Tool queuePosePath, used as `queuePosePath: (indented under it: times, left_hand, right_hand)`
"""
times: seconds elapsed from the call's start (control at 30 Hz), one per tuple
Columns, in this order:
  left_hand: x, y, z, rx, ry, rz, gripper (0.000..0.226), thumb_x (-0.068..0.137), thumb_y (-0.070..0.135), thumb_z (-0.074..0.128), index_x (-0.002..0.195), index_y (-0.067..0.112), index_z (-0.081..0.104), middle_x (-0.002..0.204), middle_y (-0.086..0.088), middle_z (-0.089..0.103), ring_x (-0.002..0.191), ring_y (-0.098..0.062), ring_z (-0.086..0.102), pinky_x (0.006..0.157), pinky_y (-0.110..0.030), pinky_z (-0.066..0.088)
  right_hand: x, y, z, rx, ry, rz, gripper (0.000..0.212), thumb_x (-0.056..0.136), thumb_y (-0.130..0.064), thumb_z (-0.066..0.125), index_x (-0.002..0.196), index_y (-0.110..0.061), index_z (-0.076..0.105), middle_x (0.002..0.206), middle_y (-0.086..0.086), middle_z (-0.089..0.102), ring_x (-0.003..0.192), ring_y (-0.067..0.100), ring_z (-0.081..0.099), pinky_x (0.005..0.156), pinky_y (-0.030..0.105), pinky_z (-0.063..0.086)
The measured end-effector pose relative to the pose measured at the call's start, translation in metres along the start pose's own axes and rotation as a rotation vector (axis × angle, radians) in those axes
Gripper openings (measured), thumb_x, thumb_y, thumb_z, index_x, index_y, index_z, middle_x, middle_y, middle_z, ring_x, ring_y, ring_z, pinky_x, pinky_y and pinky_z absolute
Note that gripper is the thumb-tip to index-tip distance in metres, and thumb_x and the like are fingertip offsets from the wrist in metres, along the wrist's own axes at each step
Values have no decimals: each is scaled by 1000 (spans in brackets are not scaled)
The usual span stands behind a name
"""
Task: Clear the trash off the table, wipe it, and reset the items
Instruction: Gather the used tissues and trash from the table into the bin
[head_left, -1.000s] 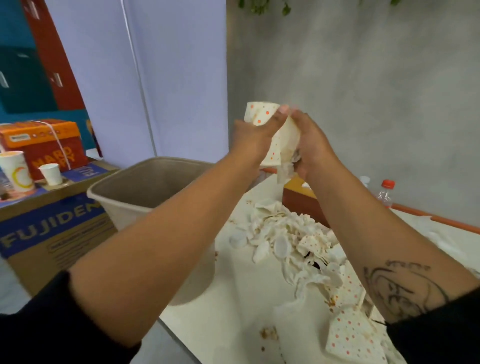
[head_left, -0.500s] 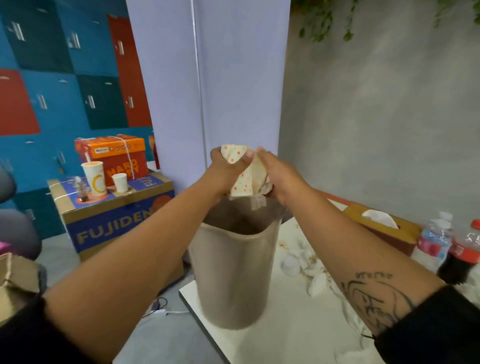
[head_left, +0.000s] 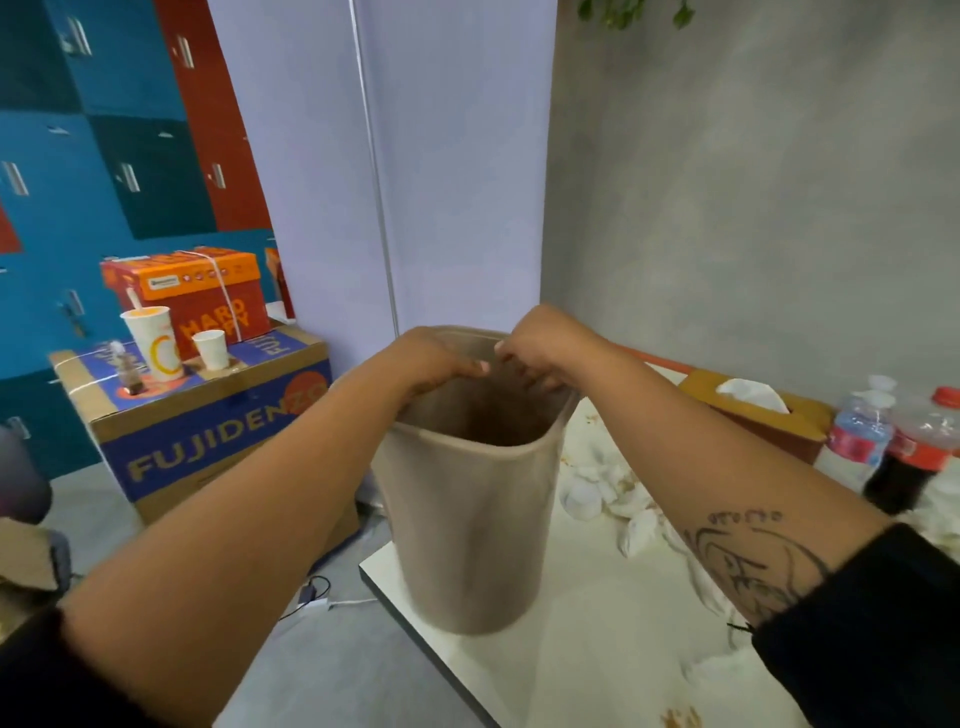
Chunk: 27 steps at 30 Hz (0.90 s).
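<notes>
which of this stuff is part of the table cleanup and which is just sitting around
Part of the job:
- bin, with left hand and right hand at its mouth
- crumpled paper trash
- table
- tissue box, water bottle, cola bottle, to reset

Just lying about, off the table:
- FUJIDENZO carton
- orange box
- large paper cup, small paper cup

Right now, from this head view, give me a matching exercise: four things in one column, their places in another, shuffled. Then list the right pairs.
Things
1. bin
2. tissue box
3. small paper cup
4. cola bottle

Places
A. on the blue cardboard box, off to the left
B. at the corner of the table, middle of the view
C. at the back of the table, by the grey wall
D. far right of the view

Pairs: 1-B, 2-C, 3-A, 4-D
</notes>
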<state>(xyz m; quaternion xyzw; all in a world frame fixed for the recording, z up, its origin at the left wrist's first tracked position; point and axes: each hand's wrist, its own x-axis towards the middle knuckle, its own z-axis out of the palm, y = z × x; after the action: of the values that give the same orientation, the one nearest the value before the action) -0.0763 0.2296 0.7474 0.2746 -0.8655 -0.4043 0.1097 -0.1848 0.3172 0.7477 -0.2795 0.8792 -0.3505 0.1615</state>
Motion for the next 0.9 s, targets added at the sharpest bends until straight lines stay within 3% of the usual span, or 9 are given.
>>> queuePosePath:
  times: [0.1, 0.17, 0.23, 0.33, 0.4, 0.5, 0.57, 0.73, 0.9]
  left_hand:
    - [1, 8, 2, -10, 77, 31, 44, 83, 33, 69, 115, 4, 62, 110, -11, 61, 92, -21, 52, 77, -28, 36]
    - [-1, 23, 5, 9, 111, 110, 34, 86, 31, 65, 103, 1, 65, 98, -15, 60, 90, -25, 54, 74, -28, 37]
    - [-5, 44, 12, 25, 124, 206, 20, 88, 30, 62, 89, 10, 58, 88, -12, 50, 82, -23, 47, 65, -27, 34]
    - [-13, 80, 28, -13, 128, 320, 17, 88, 29, 63, 95, 14, 60, 94, -4, 53, 84, -18, 49, 69, -26, 39]
    - [-18, 101, 42, -57, 114, 369, 23, 86, 28, 66, 102, 12, 64, 94, -1, 56, 84, -16, 51, 69, -25, 39]
    - [-27, 129, 69, -81, 80, 451, 13, 84, 26, 67, 80, 17, 59, 94, 2, 57, 83, -14, 51, 64, -23, 39]
    - [-32, 140, 90, -115, 45, 487, 20, 84, 22, 68, 71, 21, 52, 91, 2, 57, 84, -14, 53, 60, -21, 38]
    - [-39, 151, 157, -96, -51, 487, 10, 83, 21, 68, 88, 16, 62, 96, -5, 65, 95, -22, 63, 85, -32, 50]
    - [-49, 143, 223, -37, -178, 504, 8, 80, 20, 69, 81, 16, 63, 89, -3, 63, 85, -22, 61, 80, -33, 49]
  right_hand:
    - [-5, 1, -12, 125, 75, -25, 23, 91, -18, 56, 105, -1, 63, 91, 13, 69, 88, 30, 69, 76, 38, 55]
    - [-16, 2, -26, 211, 134, -93, 15, 91, -13, 56, 98, -1, 63, 81, 12, 64, 78, 28, 67, 68, 37, 54]
    - [-32, 8, -43, 297, 183, -140, 8, 91, -10, 56, 91, -4, 61, 75, 10, 60, 65, 23, 62, 58, 32, 50]
    - [-54, 23, -70, 329, 250, -154, 9, 90, -8, 54, 89, -5, 63, 72, 8, 59, 58, 18, 61, 56, 29, 52]
    - [-66, 36, -86, 337, 309, -162, 15, 89, -8, 54, 76, -8, 60, 72, 9, 59, 58, 19, 60, 55, 28, 52]
    - [-83, 64, -110, 336, 394, -152, 16, 88, -11, 58, 73, -12, 58, 74, 9, 60, 59, 19, 61, 56, 29, 52]
    - [-96, 84, -124, 323, 426, -117, 15, 88, -11, 59, 73, -13, 58, 74, 9, 60, 59, 18, 61, 56, 29, 51]
    - [-129, 144, -147, 299, 458, 36, 18, 87, -10, 62, 70, -12, 60, 73, 9, 59, 57, 18, 59, 54, 28, 51]
    - [-156, 202, -152, 264, 472, 172, 6, 84, -8, 64, 79, -8, 64, 70, 7, 61, 58, 17, 61, 50, 26, 51]
